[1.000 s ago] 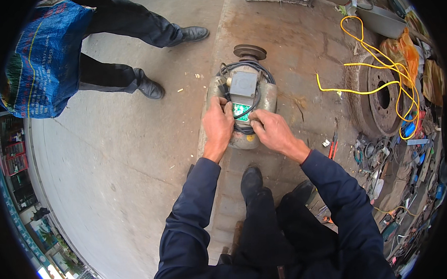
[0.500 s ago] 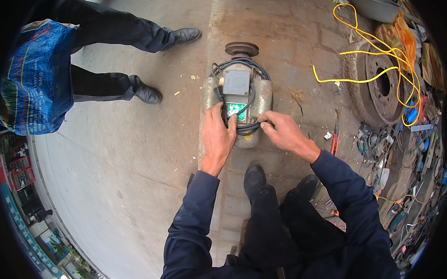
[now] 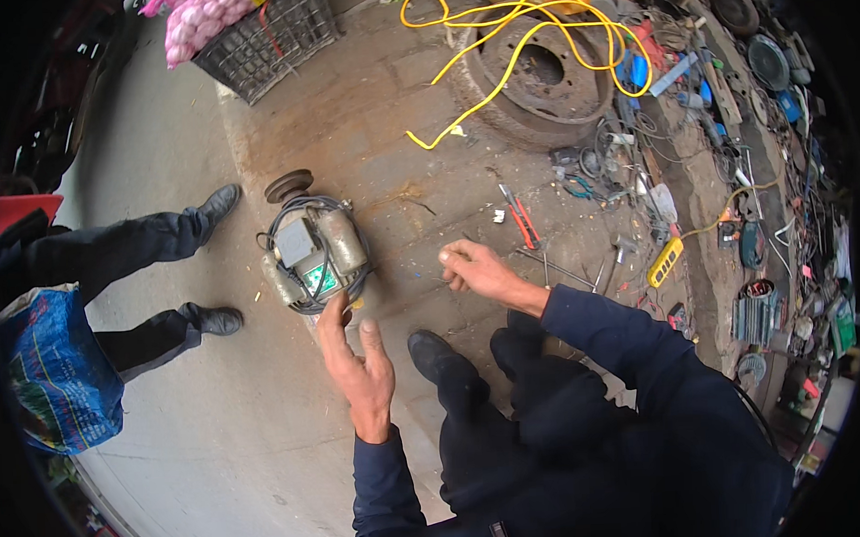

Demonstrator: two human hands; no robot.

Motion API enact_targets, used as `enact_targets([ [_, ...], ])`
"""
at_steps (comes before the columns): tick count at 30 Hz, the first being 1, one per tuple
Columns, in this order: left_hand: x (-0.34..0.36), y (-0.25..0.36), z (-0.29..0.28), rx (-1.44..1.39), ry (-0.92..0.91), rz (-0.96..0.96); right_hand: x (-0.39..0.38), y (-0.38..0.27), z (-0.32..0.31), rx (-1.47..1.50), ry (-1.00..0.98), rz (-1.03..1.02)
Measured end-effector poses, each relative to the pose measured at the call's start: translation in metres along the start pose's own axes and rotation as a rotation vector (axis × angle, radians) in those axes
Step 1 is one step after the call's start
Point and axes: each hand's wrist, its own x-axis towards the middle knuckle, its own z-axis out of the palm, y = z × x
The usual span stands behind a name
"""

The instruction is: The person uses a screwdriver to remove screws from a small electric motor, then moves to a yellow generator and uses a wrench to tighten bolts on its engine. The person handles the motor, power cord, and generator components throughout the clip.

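Note:
An electric motor (image 3: 345,245) with two silvery cylinders lies on the ground ahead of me. It has a grey box (image 3: 295,241), a green label plate and a round pulley (image 3: 288,185) at its far end. A black power cord (image 3: 360,288) is coiled around its body. At the motor's near end is my left hand (image 3: 361,370), thumb and fingers apart, holding nothing; its fingertips overlap the motor's near edge in view. My right hand (image 3: 482,269) hovers to the right, away from the motor, with curled fingers. Whatever those fingers may hold is hidden.
Red-handled pliers (image 3: 522,220) and thin rods lie right of my right hand. Beyond are a rusty wheel drum (image 3: 575,93) and yellow cable (image 3: 499,86). Tools and scrap crowd the right side. A black crate (image 3: 271,47) stands far off; another person's legs (image 3: 126,243) are at left.
The view has swung right, so the motor sits further left. My right hand has left the cord and moved right. My left hand has come off the motor's top towards me.

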Motion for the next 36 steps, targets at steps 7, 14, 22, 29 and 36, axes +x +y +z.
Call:
enact_targets([
  [7,0.093,0.094,0.039,0.012,-0.050,0.463,-0.138,-0.137,0.020,0.555,-0.365,-0.646],
  [14,0.012,0.204,-0.017,-0.494,-0.181,0.066,-0.090,-0.042,-0.200,-0.507,0.623,-0.316],
  [22,-0.034,0.234,0.036,-0.227,-0.091,-0.048,0.013,0.173,-0.217,-0.652,0.619,0.214],
  [29,-0.035,0.213,0.039,-0.122,-0.186,-0.068,0.120,0.183,-0.177,-0.890,0.630,-0.057],
  [36,-0.024,0.209,0.043,-0.172,-0.123,-0.162,0.093,0.192,-0.206,-0.734,0.635,-0.012],
])
